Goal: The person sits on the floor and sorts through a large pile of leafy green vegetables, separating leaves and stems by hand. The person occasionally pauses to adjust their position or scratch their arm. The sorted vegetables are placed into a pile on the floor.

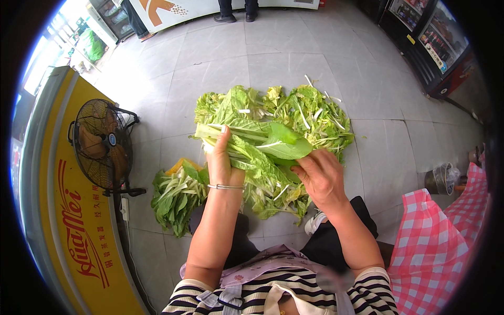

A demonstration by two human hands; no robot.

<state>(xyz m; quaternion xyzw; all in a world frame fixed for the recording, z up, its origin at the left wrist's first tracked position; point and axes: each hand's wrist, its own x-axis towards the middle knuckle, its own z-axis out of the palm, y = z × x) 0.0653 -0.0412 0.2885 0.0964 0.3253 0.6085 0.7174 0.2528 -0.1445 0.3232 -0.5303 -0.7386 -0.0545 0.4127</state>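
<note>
My left hand [224,164] is wrapped round the stalk end of a leafy green vegetable [247,137], its thumb lying over the pale stems. The leaves spread out to the right, above the floor. At their far end my right hand [321,176] is closed on the edge of a broad green leaf [289,143]; its fingertips are partly hidden. Beneath and beyond both hands lies a loose heap of leaves and pale stems [323,118], some yellowed. Left of my left forearm rests a separate bundle of greens [178,198], stalks up, with something orange-yellow behind it.
A black floor fan [102,142] stands at the left against a yellow freezer cabinet [86,231]. A pink checked cloth [428,247] hangs at the lower right, near a bin with a clear bag [443,178]. Glass-door coolers [433,42] and a person's legs [236,8] are farther off.
</note>
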